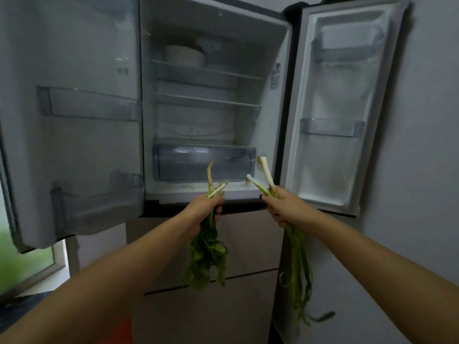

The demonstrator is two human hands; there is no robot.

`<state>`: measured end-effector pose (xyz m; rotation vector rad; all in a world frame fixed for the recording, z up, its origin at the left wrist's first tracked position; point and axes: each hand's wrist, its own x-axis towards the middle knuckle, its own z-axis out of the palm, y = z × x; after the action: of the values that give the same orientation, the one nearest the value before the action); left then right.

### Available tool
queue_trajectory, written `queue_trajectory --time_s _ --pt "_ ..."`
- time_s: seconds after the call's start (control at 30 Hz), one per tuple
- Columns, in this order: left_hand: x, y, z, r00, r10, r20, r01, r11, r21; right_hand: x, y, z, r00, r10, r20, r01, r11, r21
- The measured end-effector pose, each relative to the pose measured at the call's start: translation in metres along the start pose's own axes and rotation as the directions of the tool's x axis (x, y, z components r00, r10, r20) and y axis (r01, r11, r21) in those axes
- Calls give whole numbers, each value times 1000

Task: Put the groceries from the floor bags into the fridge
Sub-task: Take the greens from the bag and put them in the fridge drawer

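Observation:
The fridge (283, 95) stands in front of me with both upper doors swung wide. My left hand (203, 209) grips a bunch of leafy green herbs (207, 259), roots pointing up and leaves hanging down. My right hand (285, 207) grips a few spring onions (298, 264), white root ends up and long green tops dangling. Both hands are held just below the fridge's bottom ledge, in front of the clear crisper drawer (203, 161).
A white bowl (183, 55) sits on the top shelf (223, 72); the lower shelf (223, 100) looks bare. The left door (69, 120) and right door (342, 108) carry bins. Closed drawers (248, 244) lie below. Something orange (121, 328) shows on the floor.

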<state>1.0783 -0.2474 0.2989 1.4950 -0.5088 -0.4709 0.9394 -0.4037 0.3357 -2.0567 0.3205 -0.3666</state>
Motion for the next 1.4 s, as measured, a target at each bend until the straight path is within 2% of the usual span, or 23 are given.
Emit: queue_trajectory --time_s 0.2,0.37,0.53,0.6,0.7,0.77,0.83,0.93,1.1,1.2,1.27,1.4 --pt "123 39 -13 989 117 -85 -118 993 1 146 -19 -13 985 -137 109 142 989 -42" --pt "240 79 -22 970 207 -127 -209 978 2 259 -45 -34 958 -280 66 283 957 -57" --pt "341 109 -24 957 257 -137 -255 966 34 355 -72 -60 914 -403 41 402 889 -220" --pt "376 112 -24 949 268 -168 -266 963 35 392 -79 -63 886 -461 50 441 804 -400" --pt "424 109 -33 930 276 -243 -275 961 37 451 -84 -56 838 -513 186 477 523 -706" --pt "449 107 -44 910 281 -305 -282 958 40 489 -86 -45 816 -505 282 483 326 -813" --pt "470 105 -58 886 274 -375 -283 959 32 524 -89 -36 778 -534 331 488 183 -853" --pt "495 100 -80 846 250 -471 -260 965 45 577 -92 -29 716 -595 364 496 67 -866" --pt "514 91 -104 792 230 -566 -276 961 5 666 -85 -12 719 -535 444 528 5 -849" --pt "516 88 -105 751 263 -605 -327 945 4 717 -75 9 693 -506 514 532 -123 -838" --pt "517 87 -105 730 282 -623 -346 938 18 743 -70 27 700 -481 528 546 -116 -829" --pt "518 86 -104 715 287 -637 -341 939 41 782 -67 75 782 -384 491 581 160 -798"
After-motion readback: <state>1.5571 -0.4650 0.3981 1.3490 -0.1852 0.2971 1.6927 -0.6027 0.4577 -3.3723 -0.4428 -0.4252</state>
